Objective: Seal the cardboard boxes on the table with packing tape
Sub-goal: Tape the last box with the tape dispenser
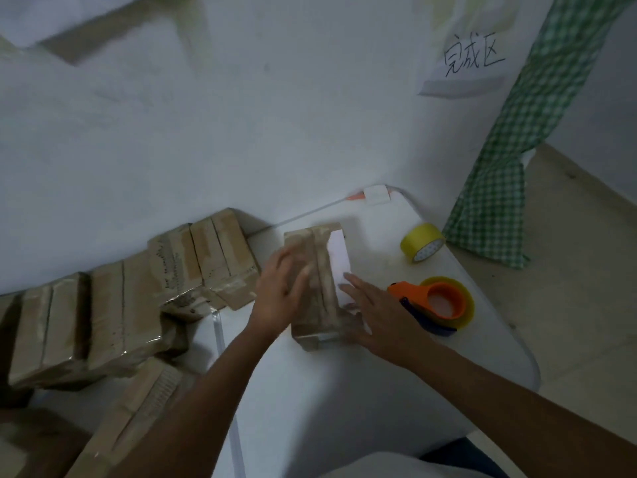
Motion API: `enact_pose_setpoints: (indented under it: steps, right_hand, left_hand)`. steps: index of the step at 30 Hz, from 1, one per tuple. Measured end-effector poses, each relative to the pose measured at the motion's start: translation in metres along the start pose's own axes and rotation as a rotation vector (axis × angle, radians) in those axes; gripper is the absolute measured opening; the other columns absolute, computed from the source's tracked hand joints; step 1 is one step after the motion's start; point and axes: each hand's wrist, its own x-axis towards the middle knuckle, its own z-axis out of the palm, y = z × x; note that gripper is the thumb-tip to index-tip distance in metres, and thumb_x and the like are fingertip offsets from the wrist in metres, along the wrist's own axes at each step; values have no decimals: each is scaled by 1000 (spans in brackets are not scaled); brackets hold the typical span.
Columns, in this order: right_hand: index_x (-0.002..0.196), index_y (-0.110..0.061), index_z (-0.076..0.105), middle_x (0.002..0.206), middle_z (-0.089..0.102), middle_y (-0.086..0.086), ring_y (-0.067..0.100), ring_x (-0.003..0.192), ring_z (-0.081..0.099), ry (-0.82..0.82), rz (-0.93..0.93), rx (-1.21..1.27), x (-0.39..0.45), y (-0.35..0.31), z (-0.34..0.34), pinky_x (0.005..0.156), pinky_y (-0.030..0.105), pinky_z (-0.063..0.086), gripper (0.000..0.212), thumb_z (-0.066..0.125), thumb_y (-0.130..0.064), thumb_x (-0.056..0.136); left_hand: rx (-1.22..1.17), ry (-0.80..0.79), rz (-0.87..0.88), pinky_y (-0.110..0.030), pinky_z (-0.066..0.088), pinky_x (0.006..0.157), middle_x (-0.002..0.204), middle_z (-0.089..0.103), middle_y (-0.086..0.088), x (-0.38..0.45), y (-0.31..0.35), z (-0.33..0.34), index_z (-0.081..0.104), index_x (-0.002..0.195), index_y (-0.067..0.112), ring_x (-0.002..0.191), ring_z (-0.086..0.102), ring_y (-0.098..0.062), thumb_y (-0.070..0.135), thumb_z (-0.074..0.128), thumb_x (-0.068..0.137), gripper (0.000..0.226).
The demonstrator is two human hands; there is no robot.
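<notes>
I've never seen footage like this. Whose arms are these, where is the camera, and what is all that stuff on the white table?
There is no machine here: a person wears a camera on the head, so this single picture looks down along their own arms. Both hands lie flat with straight fingers on a small cardboard box that has tape along its top seam and a white label. The left hand presses its top; the right hand rests at its side. Neither has a grip on anything. On the white table, beside the right hand, lie an orange tape dispenser and a loose yellow tape roll. More cardboard boxes are piled on the left against the wall.
</notes>
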Motion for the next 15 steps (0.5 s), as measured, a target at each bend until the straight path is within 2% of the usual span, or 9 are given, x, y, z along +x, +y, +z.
enact_pose_setpoints:
  steps: [1, 3, 5, 7, 10, 13, 15]
  right_hand:
    - [153, -17, 22, 162, 11, -2, 18, 146, 23, -25, -32, -28, 6, -8, 2, 115, 35, 28, 72, 51, -48, 94]
    - [154, -17, 17, 163, 8, 0, 20, 148, 14, -119, -79, -83, 18, -23, 11, 118, 38, 20, 74, 46, -52, 95]
    - [155, -21, 11, 163, -1, -2, 21, 150, -1, -194, -84, -145, 30, -35, 20, 121, 41, 6, 79, 42, -59, 94]
    - [156, -24, 4, 163, -10, -3, 24, 149, -14, -229, -50, -201, 41, -45, 30, 121, 45, -6, 82, 37, -65, 93]
    - [155, -27, -5, 161, -20, 1, 30, 147, -20, -240, 0, -323, 42, -47, 43, 117, 47, -15, 81, 27, -69, 93]
    - [155, -29, -4, 162, -17, 0, 31, 147, -19, -189, 30, -390, 35, -48, 53, 116, 46, -16, 77, 23, -68, 94]
    - [155, -28, 1, 163, -12, 0, 30, 148, -16, -155, 64, -391, 32, -50, 57, 117, 46, -14, 77, 20, -68, 93]
  left_hand:
    - [-182, 98, -182, -31, 41, 99, 131, 56, 4, -13, -5, -3, 59, 121, 31, 124, 50, -15, 39, 48, 102, 24]
    - [-519, 213, -560, -29, 45, 90, 115, 63, 5, -44, -16, -3, 63, 108, 28, 115, 56, -17, 40, 49, 101, 20]
    - [-716, 237, -819, -35, 43, 100, 121, 62, 4, -73, -31, 1, 61, 113, 24, 120, 53, -19, 39, 48, 102, 22]
    - [-883, 212, -987, -40, 37, 109, 132, 59, 0, -97, -42, 7, 57, 128, 17, 126, 51, -20, 41, 46, 103, 36]
    - [-1129, 161, -1118, -38, 39, 102, 123, 68, -3, -108, -45, 19, 63, 121, 10, 121, 58, -18, 50, 44, 101, 49]
    - [-1194, 105, -1079, -33, 42, 94, 111, 75, 1, -111, -48, 20, 68, 114, 15, 111, 64, -11, 58, 43, 98, 52]
    - [-1173, 99, -1038, -32, 44, 93, 107, 76, 3, -112, -51, 18, 70, 111, 17, 107, 67, -9, 54, 50, 97, 44]
